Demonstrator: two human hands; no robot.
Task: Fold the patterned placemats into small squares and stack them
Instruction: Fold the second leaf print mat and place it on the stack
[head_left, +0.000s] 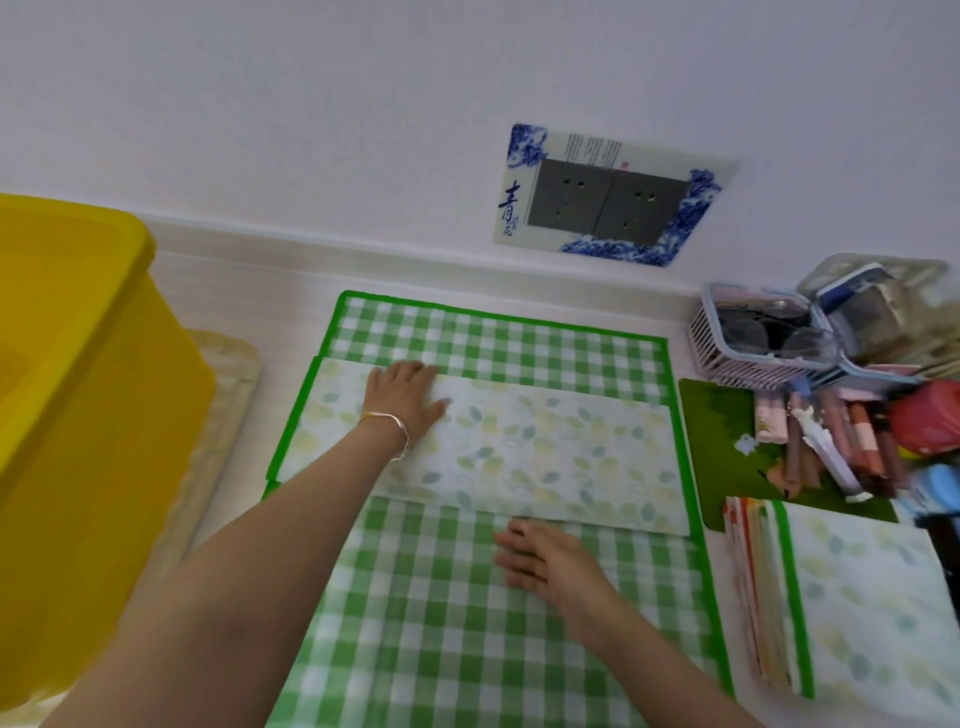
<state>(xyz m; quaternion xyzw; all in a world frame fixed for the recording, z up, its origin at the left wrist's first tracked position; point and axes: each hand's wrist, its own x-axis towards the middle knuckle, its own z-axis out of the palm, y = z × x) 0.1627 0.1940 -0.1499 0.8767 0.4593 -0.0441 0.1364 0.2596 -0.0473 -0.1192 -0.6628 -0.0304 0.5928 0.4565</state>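
Observation:
A green-and-white checked placemat (467, 623) with a green border lies flat in front of me on the white table. Across its middle lies a folded band showing the pale leaf-patterned side (550, 452). My left hand (402, 397) presses flat on the band's upper left part, fingers straight. Just below the band's lower edge, my right hand (545, 561) rests flat on the checked mat, fingers pointing left. A stack of folded placemats (841, 597) lies at the right, leaf pattern on top.
A large yellow plastic bin (78, 415) stands at the left, with a beige mat (218, 405) under it. At the right are a dark green mat (727, 431) with pens and tubes and a white basket (748, 332). A wall socket (608, 197) is behind.

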